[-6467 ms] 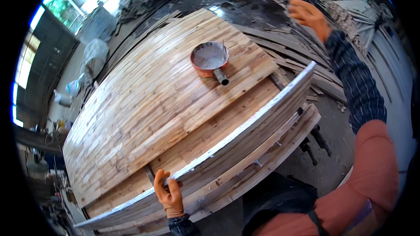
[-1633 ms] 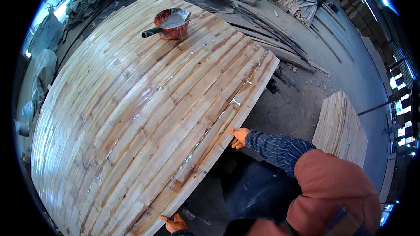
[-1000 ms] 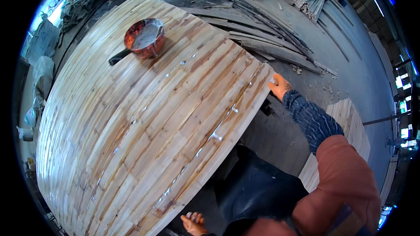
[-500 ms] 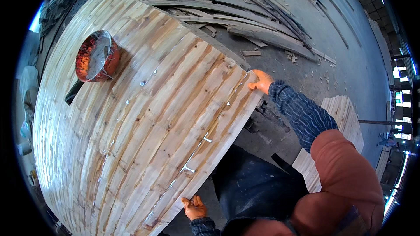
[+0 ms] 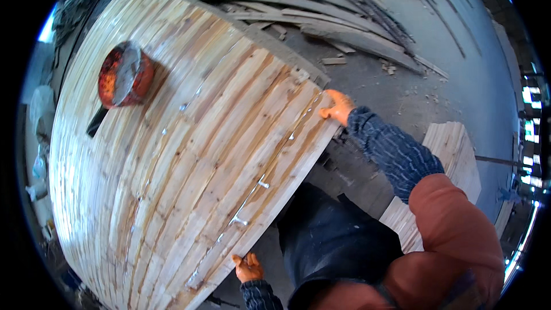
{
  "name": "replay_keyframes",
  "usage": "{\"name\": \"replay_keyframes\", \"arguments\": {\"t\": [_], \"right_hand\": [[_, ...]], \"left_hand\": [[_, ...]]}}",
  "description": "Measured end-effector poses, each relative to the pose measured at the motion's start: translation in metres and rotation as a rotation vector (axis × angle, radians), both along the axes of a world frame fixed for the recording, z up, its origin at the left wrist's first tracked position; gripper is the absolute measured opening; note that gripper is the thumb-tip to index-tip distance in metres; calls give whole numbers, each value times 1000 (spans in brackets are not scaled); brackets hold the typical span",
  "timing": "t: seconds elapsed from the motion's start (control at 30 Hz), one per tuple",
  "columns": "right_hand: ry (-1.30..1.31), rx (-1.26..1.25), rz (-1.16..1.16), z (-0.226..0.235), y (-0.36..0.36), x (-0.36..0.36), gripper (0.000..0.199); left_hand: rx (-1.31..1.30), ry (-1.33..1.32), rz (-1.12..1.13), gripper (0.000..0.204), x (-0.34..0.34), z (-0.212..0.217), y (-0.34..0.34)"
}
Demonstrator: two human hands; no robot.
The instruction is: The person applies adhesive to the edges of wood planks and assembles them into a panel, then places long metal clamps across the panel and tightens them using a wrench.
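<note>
A wide wooden panel (image 5: 192,155) made of many narrow strips stretches out on my left. White, glue-like streaks (image 5: 239,220) run along a seam by its near edge. My right hand (image 5: 338,107), in an orange glove, is closed over the panel's far right corner, thumb on top; its fingers beneath are hidden. Further down the same edge, my left hand (image 5: 248,268), also gloved in orange, has its fingers curled at the panel's rim. A red-orange pot (image 5: 142,83) with a whitish inside and a dark handle stands on the panel, away from both hands.
Long loose boards (image 5: 356,43) and wood scraps lie on the concrete floor beyond the panel. On my right is a stack of pale wooden panels (image 5: 453,152). A dark apron (image 5: 336,238) hangs over my front, close to the panel's edge.
Both hands and the panel's near edge have shifted slightly left in the picture, while the floor scraps appear slightly further right. The hands keep their places along the edge.
</note>
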State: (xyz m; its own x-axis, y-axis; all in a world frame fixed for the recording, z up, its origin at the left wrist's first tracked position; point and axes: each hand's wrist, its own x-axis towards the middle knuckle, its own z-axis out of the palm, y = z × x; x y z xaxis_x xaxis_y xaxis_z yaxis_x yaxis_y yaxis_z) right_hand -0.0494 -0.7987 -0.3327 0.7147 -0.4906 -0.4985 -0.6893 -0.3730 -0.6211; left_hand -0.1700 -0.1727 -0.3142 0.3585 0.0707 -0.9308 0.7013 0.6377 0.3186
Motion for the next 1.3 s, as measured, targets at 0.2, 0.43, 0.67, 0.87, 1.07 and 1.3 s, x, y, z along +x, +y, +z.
{"name": "replay_keyframes", "arguments": {"t": [0.2,0.43,0.67,0.87,1.07,1.3], "right_hand": [[-63,314,-148,-4,-3,5,83],[-142,360,-58,-20,-18,8,72],[-223,308,39,-29,-35,-2,65],[-132,-374,155,-6,18,-4,60],[-411,-358,467,35,187,-40,66],[-431,-362,709,89,361,-99,53]], "left_hand": [[54,110,159,34,9,10,-13],[-27,-10,229,23,-5,-4,-13],[228,34,162,23,-3,-11,-25],[181,90,159,50,7,19,-31],[78,-53,-155,48,-10,60,2],[186,-117,-78,41,-123,80,107]]}}
